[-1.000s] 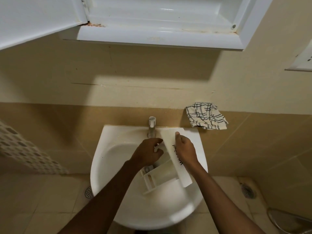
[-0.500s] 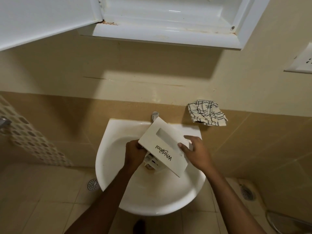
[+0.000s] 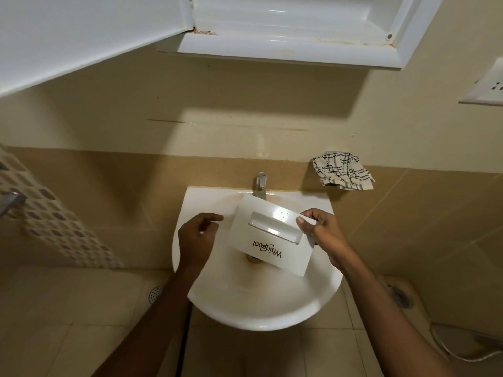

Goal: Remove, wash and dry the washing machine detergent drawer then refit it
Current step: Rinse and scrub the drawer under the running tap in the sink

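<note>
The white detergent drawer (image 3: 272, 236) hangs over the white basin (image 3: 255, 306), its front panel with the recessed handle and upside-down brand lettering facing me. My right hand (image 3: 319, 232) grips the panel's right edge, thumb on the front by the handle recess. My left hand (image 3: 196, 239) is just left of the drawer, fingers curled and apart, not touching it. The drawer's compartments are hidden behind the panel. A chrome tap (image 3: 260, 186) stands at the back of the basin; I see no water running.
A checked black-and-white cloth (image 3: 343, 170) lies on the tile ledge right of the tap. A white wall cabinet (image 3: 285, 42) with its door open hangs overhead. A wall socket (image 3: 487, 87) is at the right. Floor drains (image 3: 154, 293) sit beside the basin.
The drawer has turned from compartments-up to front panel facing me. My left hand has let go of it and moved left; my right hand now holds the right edge.
</note>
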